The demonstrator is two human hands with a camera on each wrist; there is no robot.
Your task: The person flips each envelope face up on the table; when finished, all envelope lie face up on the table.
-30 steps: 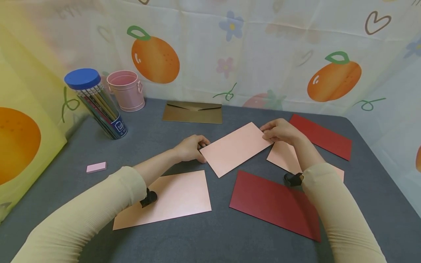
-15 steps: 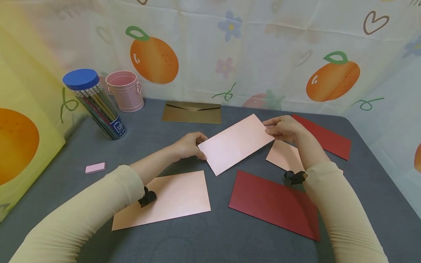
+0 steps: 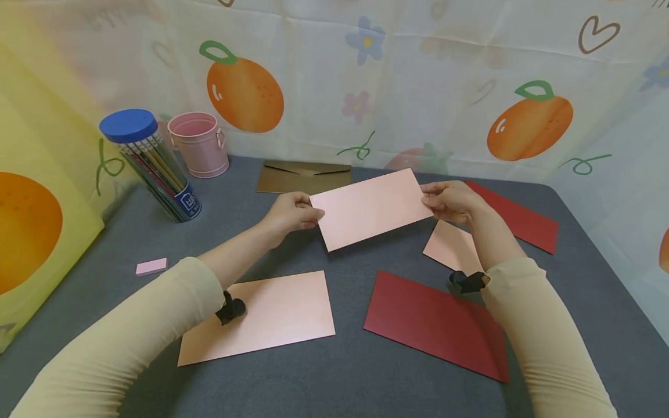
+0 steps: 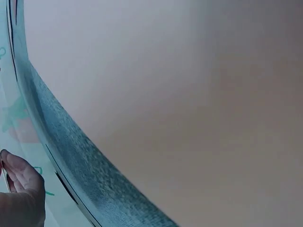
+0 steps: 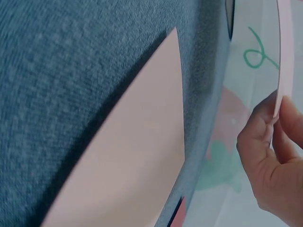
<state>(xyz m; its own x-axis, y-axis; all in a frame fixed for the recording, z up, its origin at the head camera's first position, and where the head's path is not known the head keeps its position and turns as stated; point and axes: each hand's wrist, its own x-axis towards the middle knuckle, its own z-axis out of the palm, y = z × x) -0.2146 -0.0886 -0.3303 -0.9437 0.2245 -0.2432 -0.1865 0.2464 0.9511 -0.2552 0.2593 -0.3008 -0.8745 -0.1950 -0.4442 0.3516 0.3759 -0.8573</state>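
A pale pink envelope [image 3: 373, 209] is held up above the table, its plain side showing and its right end higher. My left hand [image 3: 292, 216] pinches its left end with the thumb in front. At the other end, my right hand [image 3: 452, 200] grips the right edge between thumb and fingers; the right wrist view shows the pinch on the thin envelope edge [image 5: 285, 56]. Beneath my left forearm lies a second pink envelope [image 3: 282, 313], partly covered. Another pink envelope [image 3: 452, 247] lies under my right wrist, and a dark red envelope [image 3: 434, 325] is in front of it.
A gold envelope [image 3: 292, 180] lies at the back, partly behind the held one. A bright red envelope [image 3: 528, 223] is at the right. On the left are a blue-lidded pencil jar [image 3: 162, 174], a pink bucket [image 3: 200, 145] and a pink eraser [image 3: 151, 267]. Printed cloth [image 3: 313, 87] hangs behind.
Both hands have raised the pink envelope upward and away, and its left end has come up so it is more level. It now overlaps the gold envelope. The other envelopes stay put.
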